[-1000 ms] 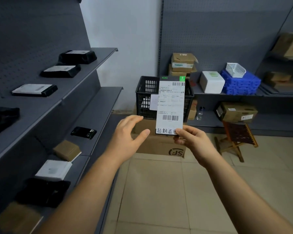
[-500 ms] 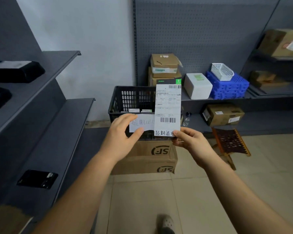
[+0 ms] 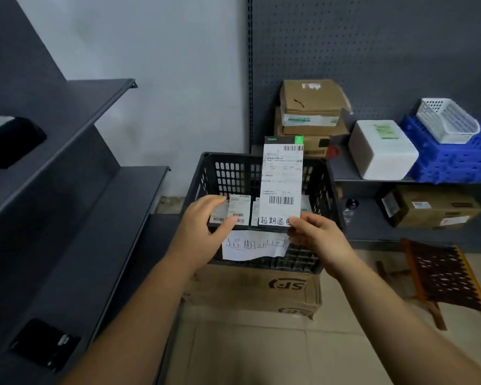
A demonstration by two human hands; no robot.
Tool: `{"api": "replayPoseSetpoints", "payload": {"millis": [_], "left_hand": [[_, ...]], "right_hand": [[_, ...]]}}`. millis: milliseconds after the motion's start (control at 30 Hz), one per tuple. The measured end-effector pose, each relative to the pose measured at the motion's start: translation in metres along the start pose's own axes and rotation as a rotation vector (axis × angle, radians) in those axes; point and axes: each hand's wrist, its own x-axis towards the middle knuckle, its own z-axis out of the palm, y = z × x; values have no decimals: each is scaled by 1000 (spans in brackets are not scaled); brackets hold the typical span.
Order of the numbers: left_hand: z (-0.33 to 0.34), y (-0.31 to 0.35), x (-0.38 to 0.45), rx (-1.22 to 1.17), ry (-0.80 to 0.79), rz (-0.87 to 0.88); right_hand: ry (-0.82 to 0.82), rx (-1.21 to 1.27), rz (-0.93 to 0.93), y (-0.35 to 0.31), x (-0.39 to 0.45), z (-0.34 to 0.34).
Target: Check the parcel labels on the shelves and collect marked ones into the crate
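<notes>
Nearer now: crate [image 3: 203,176]. Right hand [image 3: 317,234] pinches marked parcel [image 3: 281,182] above it; left hand [image 3: 203,226] spread, empty. Next: lower inside.

I had only one view, from the camera worn on the person's head. It looked forward and down, from close behind the two forearms. The black crate [image 3: 261,173] stood near, in the middle of the picture. The wide lens bent the shelves [image 3: 75,151] at the left edge, so their true angle was perhaps different.
</notes>
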Motion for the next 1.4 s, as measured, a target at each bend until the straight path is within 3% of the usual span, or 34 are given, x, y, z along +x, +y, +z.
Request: {"api": "replayPoseSetpoints", "payload": {"millis": [333,733,1167,1400], "left_hand": [[22,-105,106,-20,-51,-128],[73,-226,189,-65,-115,-225],[93,-266,214,-37,103,-191],[98,-270,216,-57,127,-188]], "right_hand": [[-56,29,188,22,146,49],[-123,-87,427,101,277,102],[-198,-116,725,197,351,160],[-246,-213,721,227,371,178]]}}
